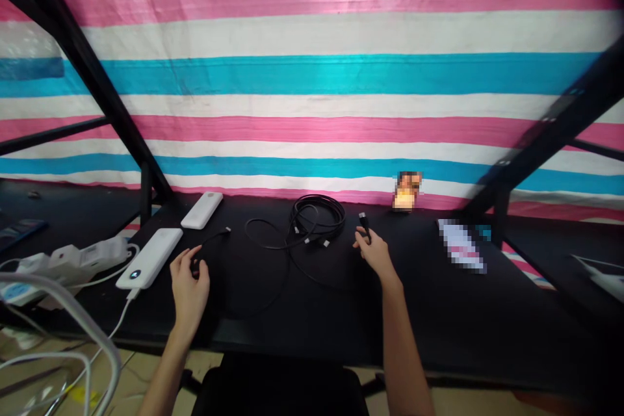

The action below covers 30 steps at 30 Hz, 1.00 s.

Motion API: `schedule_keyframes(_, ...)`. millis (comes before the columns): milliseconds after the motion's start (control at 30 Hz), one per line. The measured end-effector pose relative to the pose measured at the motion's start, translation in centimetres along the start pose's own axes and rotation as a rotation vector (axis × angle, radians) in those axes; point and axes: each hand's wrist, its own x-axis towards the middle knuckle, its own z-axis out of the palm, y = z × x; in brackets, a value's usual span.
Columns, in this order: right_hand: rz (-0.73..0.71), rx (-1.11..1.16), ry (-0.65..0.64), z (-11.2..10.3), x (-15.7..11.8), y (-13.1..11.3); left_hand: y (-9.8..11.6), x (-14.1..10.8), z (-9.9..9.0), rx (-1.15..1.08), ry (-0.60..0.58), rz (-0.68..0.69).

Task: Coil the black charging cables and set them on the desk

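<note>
"What's carrying it all?"
"A black worktop (448,331)."
"On the left?"
"A white power bank (152,257), its white cable (121,320) plugged in. Another white block (201,210) lies behind it."
"The middle?"
"A coil of black cable (338,221) near the back edge, and a loose black cable (288,263) trailing forward."
"The right?"
"A pale item (461,247), too blurred to name."

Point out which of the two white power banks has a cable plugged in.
The nearer power bank, with the round dark display: a white cable joins its near end. The farther power bank shows no cable attached.
</note>
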Motion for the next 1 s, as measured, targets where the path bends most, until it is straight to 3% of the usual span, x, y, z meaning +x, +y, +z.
schedule_keyframes(167, -0.034, 0.053, -0.017, 0.2, -0.1, -0.5, 1.5, -1.5, 0.7, 0.346, -0.026, 0.158)
schedule_keyframes(367, -0.102, 0.311, -0.112, -0.2, -0.8, -2.2, 1.3, -2.5, 1.3, 0.315, -0.075, 0.308)
schedule_keyframes(533, -0.055, 0.437, -0.421, -0.6, -2.2, -3.6, 3.2, -3.3, 0.4, 0.139, -0.046, 0.477)
schedule_keyframes(600, -0.032, 0.409, -0.581, -0.6, -2.7, -4.1, 4.3, -4.3, 0.3, 0.063, -0.198, 0.508)
schedule_keyframes(700, -0.009, 0.305, -0.815, -0.4, -3.3, -4.5, 5.5, -6.4, 1.0, 0.051, -0.553, 0.474)
schedule_keyframes(767, -0.025, 0.233, -0.952, 0.0, -3.5, -4.6, 5.8, -7.7, 1.9, 0.109, -0.676, 0.431)
schedule_keyframes(867, -0.069, 0.149, -1.113, 0.7, -3.7, -4.8, 5.9, -8.9, 3.3, 0.17, -0.683, 0.414)
schedule_keyframes(1000, -0.069, 0.072, -1.216, 2.0, -4.0, -5.2, 5.8, -9.0, 4.0, 0.212, -0.658, 0.333)
